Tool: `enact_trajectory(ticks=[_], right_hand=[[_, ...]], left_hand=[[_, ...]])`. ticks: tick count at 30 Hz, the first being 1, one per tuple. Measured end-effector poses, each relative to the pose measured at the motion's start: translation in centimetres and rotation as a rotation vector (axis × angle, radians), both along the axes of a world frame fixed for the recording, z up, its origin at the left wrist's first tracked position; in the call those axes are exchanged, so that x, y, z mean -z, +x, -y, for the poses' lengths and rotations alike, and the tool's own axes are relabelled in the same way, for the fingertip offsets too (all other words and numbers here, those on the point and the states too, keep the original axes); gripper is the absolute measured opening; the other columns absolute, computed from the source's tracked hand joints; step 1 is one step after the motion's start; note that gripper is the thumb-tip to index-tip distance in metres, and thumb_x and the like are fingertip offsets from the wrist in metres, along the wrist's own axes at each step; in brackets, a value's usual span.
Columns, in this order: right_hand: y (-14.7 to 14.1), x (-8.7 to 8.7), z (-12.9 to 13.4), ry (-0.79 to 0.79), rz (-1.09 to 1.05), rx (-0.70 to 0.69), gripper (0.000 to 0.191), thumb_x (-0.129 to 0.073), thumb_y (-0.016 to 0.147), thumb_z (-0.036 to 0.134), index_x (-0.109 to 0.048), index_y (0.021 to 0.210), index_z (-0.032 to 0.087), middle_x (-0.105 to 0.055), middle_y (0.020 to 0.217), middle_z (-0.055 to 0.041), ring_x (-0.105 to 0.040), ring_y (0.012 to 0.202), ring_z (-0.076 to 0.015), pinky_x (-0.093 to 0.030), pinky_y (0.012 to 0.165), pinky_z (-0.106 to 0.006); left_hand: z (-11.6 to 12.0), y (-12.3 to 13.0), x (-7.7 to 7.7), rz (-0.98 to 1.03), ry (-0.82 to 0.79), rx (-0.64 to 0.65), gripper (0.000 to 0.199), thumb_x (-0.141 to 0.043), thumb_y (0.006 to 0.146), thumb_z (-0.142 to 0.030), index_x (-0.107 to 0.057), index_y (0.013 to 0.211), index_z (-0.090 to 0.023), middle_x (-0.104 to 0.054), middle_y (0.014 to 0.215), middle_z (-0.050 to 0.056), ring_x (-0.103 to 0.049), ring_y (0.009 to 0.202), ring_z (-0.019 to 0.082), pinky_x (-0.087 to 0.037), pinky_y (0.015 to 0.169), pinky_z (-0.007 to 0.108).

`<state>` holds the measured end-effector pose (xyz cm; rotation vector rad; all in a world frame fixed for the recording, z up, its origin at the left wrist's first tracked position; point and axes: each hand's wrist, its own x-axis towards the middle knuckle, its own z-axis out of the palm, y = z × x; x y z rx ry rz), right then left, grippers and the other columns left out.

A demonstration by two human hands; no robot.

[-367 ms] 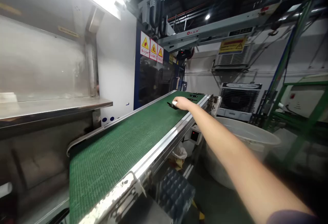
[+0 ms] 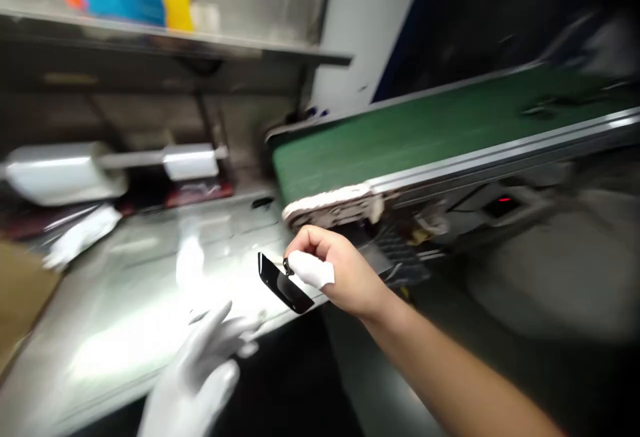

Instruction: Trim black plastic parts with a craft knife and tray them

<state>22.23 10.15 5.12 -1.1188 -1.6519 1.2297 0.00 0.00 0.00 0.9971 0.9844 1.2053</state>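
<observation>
One black part (image 2: 285, 287) is gripped between the thumb and fingers of the right hand (image 2: 345, 274), near its upper edge; the thumb is wrapped in a white cover (image 2: 307, 268). The part is held tilted in the air, away from the belt (image 2: 400, 137) and over the near edge of the lit table (image 2: 120, 317), and nothing shows it set down yet. The left hand (image 2: 200, 364), gloved in white, is held open to the left of the grip, its fingers spread towards the part but apart from it, and nothing is seen held in it. Beyond the grip and well to the right, dark pieces (image 2: 540, 107) are left lying on the belt; they are blurred, so their number and kind cannot be told, though they may be similar parts. To the left, past the gloved hand, white rolls (image 2: 65, 170) are mounted behind the table, and a crumpled white sheet (image 2: 85, 234) is seen near them.
</observation>
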Motion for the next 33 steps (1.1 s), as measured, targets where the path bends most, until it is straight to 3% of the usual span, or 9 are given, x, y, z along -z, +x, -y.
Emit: enact_trajectory(ticks=[3,5,9,14,18,24,33], right_hand=[[-6.5,3.6,4.0,-0.235,-0.064,-0.082,0.028,-0.084,0.078,0.037,-0.062,0.083,0.02,-0.067,0.077,0.0005,-0.061,0.066,-0.0148,-0.049,0.057,-0.025],[-8.8,5.5,5.3,-0.333,-0.038,-0.097,0.029,-0.083,0.078,0.039,-0.06,0.083,0.022,-0.065,0.073,0.0017,-0.06,0.06,-0.0148,-0.048,0.051,-0.025],[-10.6,8.3,7.3,-0.34,0.037,-0.079,0.023,-0.08,0.08,0.035,-0.06,0.081,0.023,-0.064,0.072,0.0025,-0.059,0.059,-0.0143,-0.047,0.05,-0.024],[-10.6,10.1,9.0,-0.351,0.027,-0.046,0.016,-0.074,0.078,0.024,-0.059,0.082,0.023,-0.063,0.075,0.0025,-0.057,0.064,-0.0138,-0.046,0.053,-0.024],[-9.7,10.7,9.6,-0.321,-0.032,-0.085,0.014,-0.073,0.081,0.023,-0.061,0.088,0.021,-0.064,0.083,0.0012,-0.058,0.071,-0.0135,-0.048,0.06,-0.024],[-7.9,10.9,10.1,-0.44,-0.153,-0.152,0.014,-0.068,0.096,0.033,-0.067,0.096,0.019,-0.067,0.083,0.0006,-0.061,0.068,-0.0128,-0.049,0.059,-0.024],[-5.4,11.7,10.2,-0.592,-0.267,-0.347,0.026,-0.07,0.099,0.042,-0.073,0.091,0.018,-0.07,0.083,-0.0029,-0.064,0.072,-0.014,-0.05,0.061,-0.024]], left_hand=[[2.4,-2.2,2.5,0.069,-0.128,0.005,0.076,-0.087,0.079,-0.062,-0.065,0.14,-0.023,-0.078,0.113,0.014,-0.076,0.087,0.029,-0.064,0.072,0.037],[3.2,-3.3,4.2,0.233,-0.11,0.013,0.061,-0.086,0.085,-0.05,-0.068,0.138,-0.024,-0.079,0.107,0.011,-0.075,0.085,0.024,-0.063,0.071,0.031],[4.8,-4.3,6.8,0.448,-0.117,0.032,0.045,-0.081,0.093,-0.029,-0.07,0.136,-0.026,-0.078,0.104,0.007,-0.073,0.082,0.016,-0.061,0.072,0.024],[6.7,-4.4,8.8,0.555,-0.195,0.021,0.046,-0.08,0.093,-0.031,-0.067,0.137,-0.025,-0.079,0.108,0.008,-0.077,0.088,0.019,-0.062,0.076,0.027],[6.8,-4.4,9.2,0.528,-0.268,0.05,0.049,-0.082,0.089,-0.036,-0.067,0.135,-0.025,-0.08,0.108,0.009,-0.079,0.09,0.025,-0.063,0.073,0.032],[6.2,-4.2,8.7,0.409,-0.435,0.158,0.074,-0.09,0.076,-0.057,-0.062,0.138,-0.027,-0.078,0.091,0.009,-0.079,0.094,0.036,-0.061,0.069,0.04],[6.5,-4.2,8.8,0.371,-0.494,0.319,0.08,-0.09,0.075,-0.06,-0.062,0.141,-0.023,-0.078,0.085,0.011,-0.078,0.093,0.042,-0.062,0.072,0.05]])
